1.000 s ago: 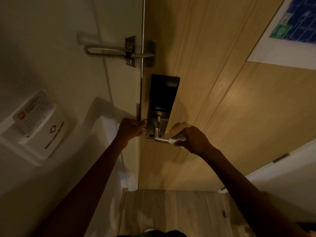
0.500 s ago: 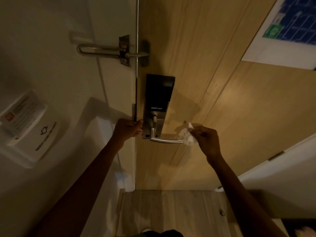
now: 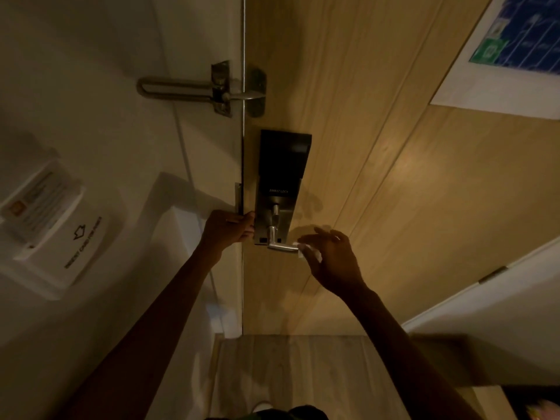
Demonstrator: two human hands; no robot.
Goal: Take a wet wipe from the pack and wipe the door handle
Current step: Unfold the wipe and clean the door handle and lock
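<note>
Handle: a silver lever at the foot of the black lock plate. It lies close to the left edge of the door and points right, about level.

Wipe: a small crumpled white piece at the free end of the handle, touching or just beside its tip; which of the two cannot be told. It is pinched by the right hand. The remaining fingers are spread and only loosely bent above the lever, the back of the hand faces the camera, and the forearm runs down toward the lower right.

Left hand: set on the left edge of the door, level with the bottom of the lock plate. Its fingers curl round that edge just below a narrow metal strip set in it.

Lock plate: a tall dark panel with small pale lettering at mid-height and a metal knob between the lettering and the lever.

Latch: a swing-bar guard above the lock plate. It spans the gap between the door and the pale wall.

Card holder: a white box on the wall, left of the hands, with a card standing in it and an arrow printed on its front.

Notice: a white sheet with a blue plan, at the door's upper right corner.

Floor: pale wood planks below the door.
</note>
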